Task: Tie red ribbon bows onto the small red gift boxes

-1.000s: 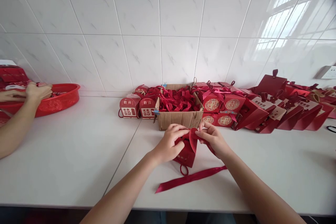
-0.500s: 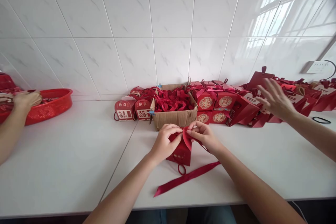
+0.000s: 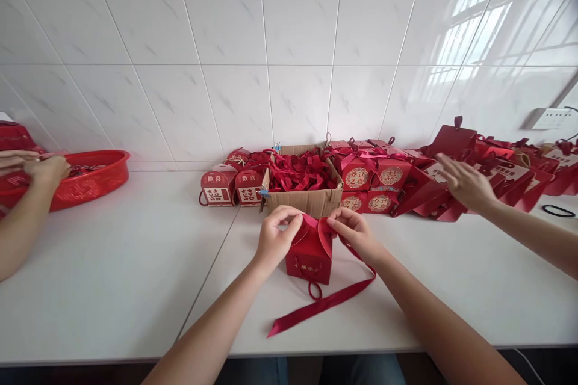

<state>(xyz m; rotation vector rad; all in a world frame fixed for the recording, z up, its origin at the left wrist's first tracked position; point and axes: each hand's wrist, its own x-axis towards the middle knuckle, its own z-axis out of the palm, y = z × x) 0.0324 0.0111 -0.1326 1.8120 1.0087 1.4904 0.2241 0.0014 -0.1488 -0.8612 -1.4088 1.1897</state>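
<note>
A small red gift box with gold characters stands upright on the table in front of me, its curved top flaps raised. My left hand pinches one end of a dark red ribbon at the left of the box's top. At the right of the top, my right hand pinches the rounded flap edge. The ribbon crosses the top between my hands, passes by my right hand and curves down onto the table, its tail lying before the box. A red cord loop hangs at the box's front.
Behind the box is a cardboard box full of red ribbons, with finished-looking red boxes to its left and stacked boxes to its right. Other people's hands are at a red basket and by red bags.
My left hand has drawn leftward, away from my right hand, and ribbon now shows between them over the box top. The other person's hand at right has lowered toward the bags.
</note>
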